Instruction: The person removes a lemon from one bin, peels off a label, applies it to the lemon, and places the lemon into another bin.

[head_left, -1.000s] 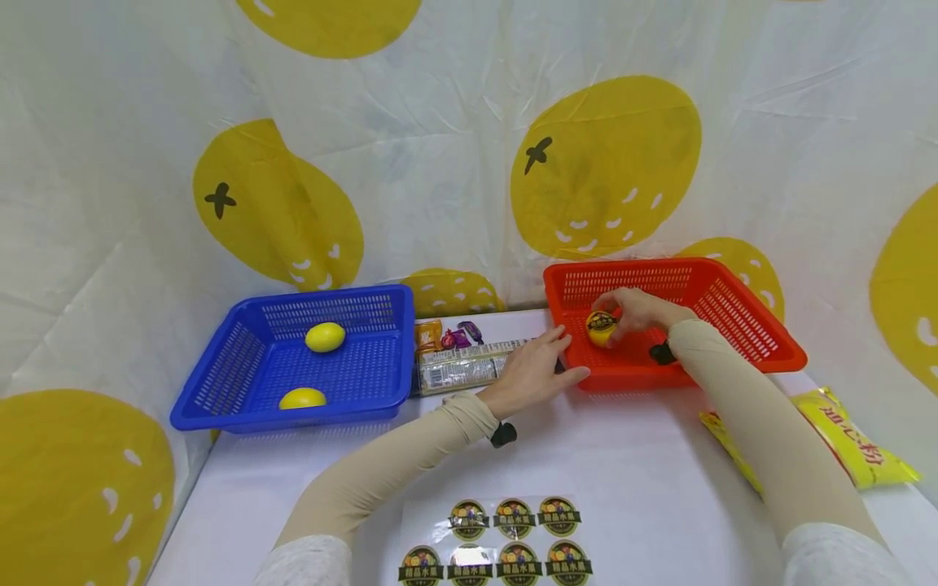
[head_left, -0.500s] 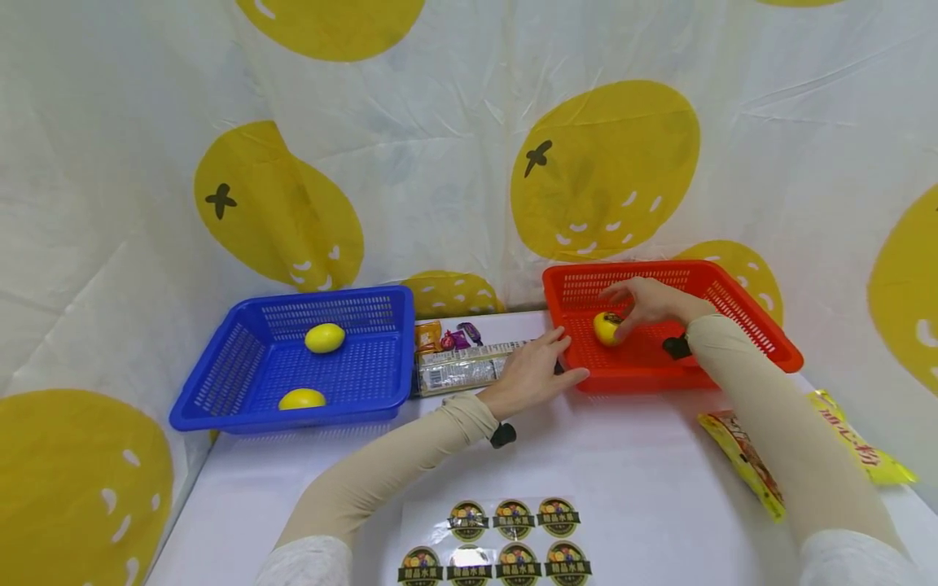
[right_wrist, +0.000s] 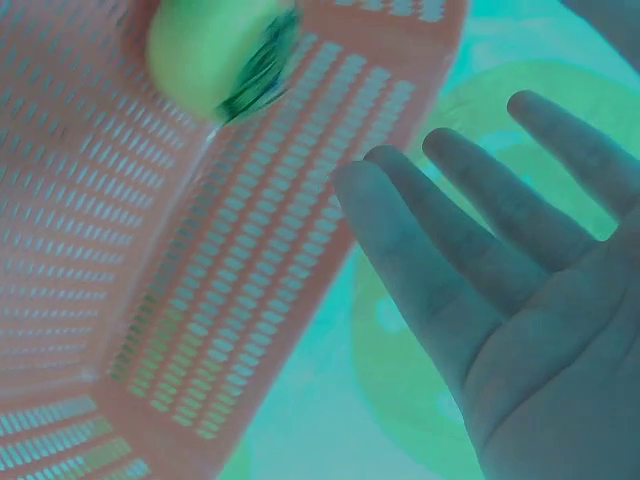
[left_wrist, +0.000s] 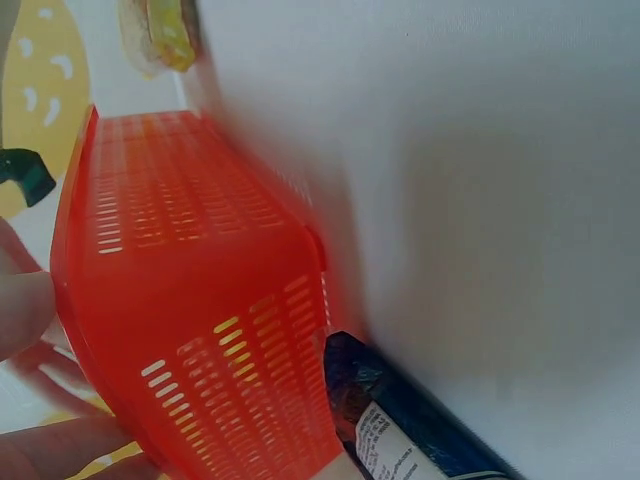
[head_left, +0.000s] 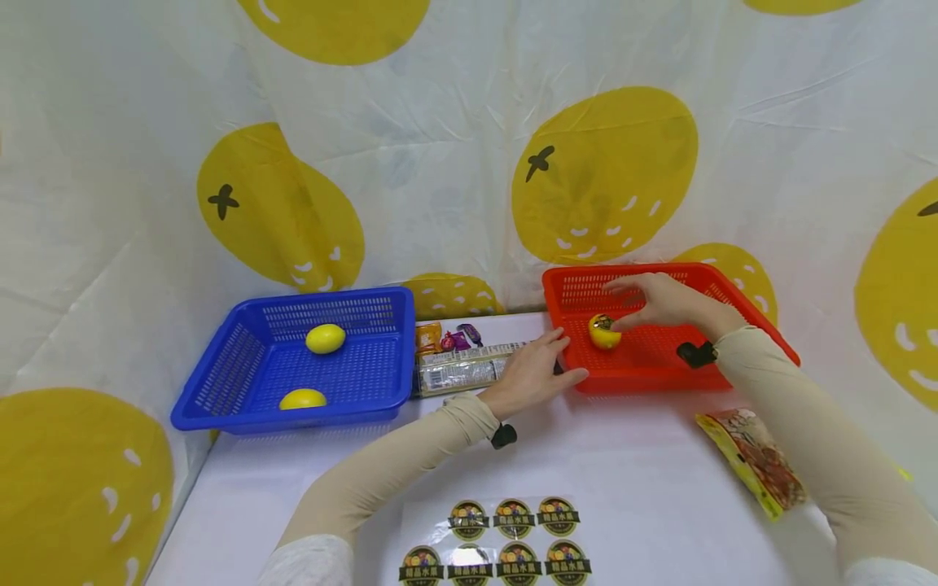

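Inside the red basket (head_left: 652, 381), near its left end, lies a yellow lemon (head_left: 599, 340) with a dark round sticker (head_left: 603, 322) on its upper side. My right hand (head_left: 663, 301) hovers over the basket, right of the lemon. The right wrist view shows its fingers (right_wrist: 420, 260) straight and spread, apart from the blurred lemon (right_wrist: 190, 60). My left hand (head_left: 531, 370) rests with extended fingers against the basket's left rim. In the left wrist view, fingertips (left_wrist: 25, 310) stand at the rim of the red basket (left_wrist: 200, 260).
On the left, a blue basket (head_left: 220, 419) contains two lemons (head_left: 326, 338). Between the baskets lie small wrapped candies (head_left: 458, 338) and a long silvery packet (head_left: 462, 374). A clear sheet of round stickers (head_left: 515, 518) lies in front. A food packet (head_left: 755, 460) sits beside my right forearm.
My right hand has let go of the stickered lemon and drawn away to the right. The lemon has turned and shifted slightly within the red basket. My left hand has stayed put.
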The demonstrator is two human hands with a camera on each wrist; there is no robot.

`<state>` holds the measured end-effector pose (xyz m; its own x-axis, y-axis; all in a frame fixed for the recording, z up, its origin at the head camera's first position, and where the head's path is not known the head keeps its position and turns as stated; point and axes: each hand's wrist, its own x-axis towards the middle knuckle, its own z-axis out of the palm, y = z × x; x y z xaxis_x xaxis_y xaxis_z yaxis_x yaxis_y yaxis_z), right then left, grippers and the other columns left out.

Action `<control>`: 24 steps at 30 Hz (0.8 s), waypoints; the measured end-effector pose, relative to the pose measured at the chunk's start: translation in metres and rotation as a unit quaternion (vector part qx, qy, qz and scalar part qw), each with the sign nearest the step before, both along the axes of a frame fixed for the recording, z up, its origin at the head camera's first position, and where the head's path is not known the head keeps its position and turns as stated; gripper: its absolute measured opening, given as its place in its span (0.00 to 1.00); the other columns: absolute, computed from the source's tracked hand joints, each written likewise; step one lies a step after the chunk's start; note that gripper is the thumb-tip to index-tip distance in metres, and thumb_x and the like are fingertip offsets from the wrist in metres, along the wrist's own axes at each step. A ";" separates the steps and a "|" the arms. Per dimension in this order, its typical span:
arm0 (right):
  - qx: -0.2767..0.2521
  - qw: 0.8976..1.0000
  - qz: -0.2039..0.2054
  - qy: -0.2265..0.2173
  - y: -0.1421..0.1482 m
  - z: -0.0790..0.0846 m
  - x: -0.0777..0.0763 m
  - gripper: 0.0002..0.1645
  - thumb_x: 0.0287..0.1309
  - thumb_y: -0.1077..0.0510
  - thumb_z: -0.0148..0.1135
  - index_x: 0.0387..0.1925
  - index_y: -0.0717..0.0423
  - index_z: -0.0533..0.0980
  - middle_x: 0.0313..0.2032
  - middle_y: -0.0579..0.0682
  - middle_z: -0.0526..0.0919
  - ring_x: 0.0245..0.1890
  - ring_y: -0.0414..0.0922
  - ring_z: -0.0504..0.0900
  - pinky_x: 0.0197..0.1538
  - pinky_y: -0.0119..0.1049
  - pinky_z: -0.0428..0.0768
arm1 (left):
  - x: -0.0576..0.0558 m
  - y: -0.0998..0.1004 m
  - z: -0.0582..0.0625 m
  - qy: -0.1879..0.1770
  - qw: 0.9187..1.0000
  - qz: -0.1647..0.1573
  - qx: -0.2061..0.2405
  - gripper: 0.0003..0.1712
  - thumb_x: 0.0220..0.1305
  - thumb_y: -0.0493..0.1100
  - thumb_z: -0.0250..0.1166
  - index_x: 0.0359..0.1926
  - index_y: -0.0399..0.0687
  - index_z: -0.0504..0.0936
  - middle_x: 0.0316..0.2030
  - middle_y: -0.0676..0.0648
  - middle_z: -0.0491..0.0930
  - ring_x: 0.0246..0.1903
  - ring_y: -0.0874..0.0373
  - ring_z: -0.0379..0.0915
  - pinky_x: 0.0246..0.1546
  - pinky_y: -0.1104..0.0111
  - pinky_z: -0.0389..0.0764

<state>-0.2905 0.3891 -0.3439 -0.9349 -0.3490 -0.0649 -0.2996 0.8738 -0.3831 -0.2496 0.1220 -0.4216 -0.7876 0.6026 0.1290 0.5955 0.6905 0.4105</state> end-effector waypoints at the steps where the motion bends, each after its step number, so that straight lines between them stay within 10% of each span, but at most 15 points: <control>1: -0.001 1.000 0.006 0.009 -0.004 0.002 0.003 0.43 0.54 0.45 0.78 0.69 0.55 0.73 0.66 0.62 0.77 0.64 0.63 0.76 0.63 0.65 0.77 | 0.000 -0.001 0.000 0.000 1.000 0.001 0.001 0.40 0.72 0.65 0.59 0.74 0.46 0.70 0.77 0.46 0.65 0.76 0.53 0.63 0.73 0.59 0.70; 12: -0.047 0.997 0.043 0.051 -0.057 0.016 0.020 0.38 0.60 0.46 0.74 0.69 0.49 0.74 0.66 0.56 0.79 0.65 0.57 0.77 0.66 0.63 0.76 | 0.009 -0.034 0.017 0.030 0.999 -0.001 0.043 0.35 0.72 0.59 0.61 0.72 0.47 0.72 0.75 0.46 0.68 0.74 0.53 0.65 0.73 0.59 0.70; 24: -0.085 0.989 0.099 0.070 -0.128 0.010 0.026 0.34 0.65 0.50 0.70 0.69 0.52 0.73 0.63 0.54 0.81 0.59 0.56 0.83 0.59 0.55 0.84 | 0.022 -0.143 0.045 0.057 0.989 0.076 0.116 0.31 0.70 0.56 0.65 0.66 0.45 0.78 0.70 0.44 0.75 0.70 0.46 0.70 0.72 0.50 0.71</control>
